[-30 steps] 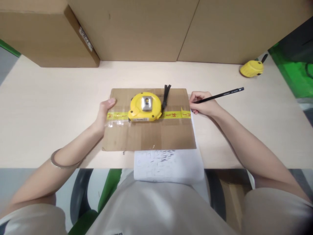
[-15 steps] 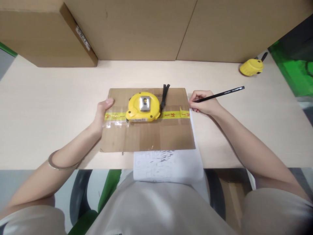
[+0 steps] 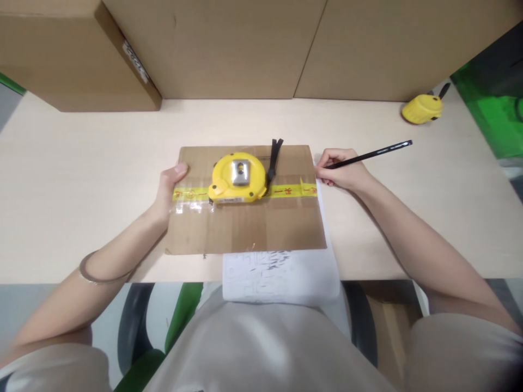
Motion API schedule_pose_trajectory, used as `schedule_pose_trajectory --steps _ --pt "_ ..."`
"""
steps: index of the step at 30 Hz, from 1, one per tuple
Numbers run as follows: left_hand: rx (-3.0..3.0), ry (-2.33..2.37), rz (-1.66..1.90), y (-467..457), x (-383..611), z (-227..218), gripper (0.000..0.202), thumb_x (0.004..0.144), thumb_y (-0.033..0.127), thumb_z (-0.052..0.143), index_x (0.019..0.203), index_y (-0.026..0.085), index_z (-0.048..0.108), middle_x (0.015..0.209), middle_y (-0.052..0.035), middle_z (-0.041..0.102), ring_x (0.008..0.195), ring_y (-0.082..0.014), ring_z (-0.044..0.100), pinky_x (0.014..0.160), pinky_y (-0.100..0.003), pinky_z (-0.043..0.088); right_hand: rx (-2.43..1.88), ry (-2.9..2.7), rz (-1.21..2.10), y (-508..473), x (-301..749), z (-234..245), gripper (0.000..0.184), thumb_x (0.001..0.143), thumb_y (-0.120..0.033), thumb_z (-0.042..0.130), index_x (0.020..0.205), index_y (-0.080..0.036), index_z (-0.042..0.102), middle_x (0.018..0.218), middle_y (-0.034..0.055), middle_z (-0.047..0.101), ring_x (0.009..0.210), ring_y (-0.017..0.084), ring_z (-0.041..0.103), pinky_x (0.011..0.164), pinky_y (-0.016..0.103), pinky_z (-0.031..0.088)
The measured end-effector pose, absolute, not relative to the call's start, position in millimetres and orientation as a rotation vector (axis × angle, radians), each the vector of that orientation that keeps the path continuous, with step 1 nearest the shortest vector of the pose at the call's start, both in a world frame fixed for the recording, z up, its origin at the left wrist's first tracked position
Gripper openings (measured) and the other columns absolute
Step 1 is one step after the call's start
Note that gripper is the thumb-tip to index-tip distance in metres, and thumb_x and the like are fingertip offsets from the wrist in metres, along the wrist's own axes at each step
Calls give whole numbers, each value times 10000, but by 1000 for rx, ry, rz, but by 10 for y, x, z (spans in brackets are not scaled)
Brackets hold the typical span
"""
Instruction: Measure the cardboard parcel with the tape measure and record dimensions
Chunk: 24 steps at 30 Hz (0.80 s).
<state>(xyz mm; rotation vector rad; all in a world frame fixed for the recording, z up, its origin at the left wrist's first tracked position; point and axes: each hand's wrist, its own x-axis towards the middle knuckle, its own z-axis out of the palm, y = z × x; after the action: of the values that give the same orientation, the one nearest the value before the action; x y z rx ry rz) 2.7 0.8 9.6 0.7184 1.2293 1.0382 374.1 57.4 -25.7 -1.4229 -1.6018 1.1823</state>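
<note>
A flat cardboard sheet lies on the pale table, crossed by a strip of yellow printed tape. A yellow tape measure with a black strap rests on the sheet's upper middle. My left hand grips the sheet's left edge, thumb on top. My right hand sits at the sheet's right edge and holds a black pencil, its tip at the edge and its tail pointing right. A white paper with pencil marks sticks out from under the sheet toward me.
Large cardboard boxes stand along the back of the table, one jutting forward at the left. A second yellow tape measure lies at the back right. Green surfaces lie beyond the right edge.
The tape measure and sheet have drifted slightly left in view as the head moved; both hands keep their hold and positions at the sheet's edges.
</note>
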Motion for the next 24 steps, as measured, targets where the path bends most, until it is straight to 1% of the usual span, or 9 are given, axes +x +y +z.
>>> schedule_pose_trajectory --steps 5,10,12,15,18,20,24 --pt "665 1221 1019 0 19 105 846 735 496 640 1461 81 511 1098 -166 820 1229 -464 706 951 -568 629 -1430 -1611 1169 579 3758 -250 434 637 -344 938 555 -209 534 477 -16 576 380 70 461 364 220 343" --pt "739 1187 1010 7 16 100 851 750 507 606 1472 70 501 1101 -158 816 1272 -457 680 969 -559 624 -1440 -1634 1164 571 3755 -236 396 641 -282 918 550 -207 541 471 -21 562 384 69 454 376 226 326" --pt "740 1177 999 -4 26 121 842 753 512 605 1464 71 514 1102 -159 816 1270 -457 681 978 -563 618 -1444 -1636 1165 569 3754 -233 378 653 -288 908 560 -208 550 487 -14 579 387 71 459 380 232 327" --pt "678 1185 967 -26 35 146 790 777 525 620 1431 85 557 1110 -167 818 1255 -461 688 992 -568 608 -1453 -1635 1164 570 3758 -229 394 649 -302 914 555 -214 541 478 -15 565 391 75 459 383 240 326" --pt "659 1183 986 -15 12 106 780 762 533 627 1398 83 585 1089 -175 822 1233 -480 696 975 -583 609 -1459 -1633 1162 571 3760 -227 414 657 -323 914 548 -221 527 483 -14 563 392 77 450 382 254 326" --pt "682 1181 1013 8 -10 59 793 756 533 617 1408 83 574 1082 -174 822 1234 -485 696 964 -588 612 -1461 -1631 1151 573 3757 -227 412 665 -321 906 553 -225 521 488 -17 564 391 78 445 381 259 319" --pt "677 1209 1046 27 -24 21 808 768 508 635 1454 93 531 1098 -161 822 1247 -477 693 972 -579 613 -1464 -1642 1154 574 3749 -221 401 634 -295 907 537 -228 524 460 -23 543 389 84 440 386 262 320"
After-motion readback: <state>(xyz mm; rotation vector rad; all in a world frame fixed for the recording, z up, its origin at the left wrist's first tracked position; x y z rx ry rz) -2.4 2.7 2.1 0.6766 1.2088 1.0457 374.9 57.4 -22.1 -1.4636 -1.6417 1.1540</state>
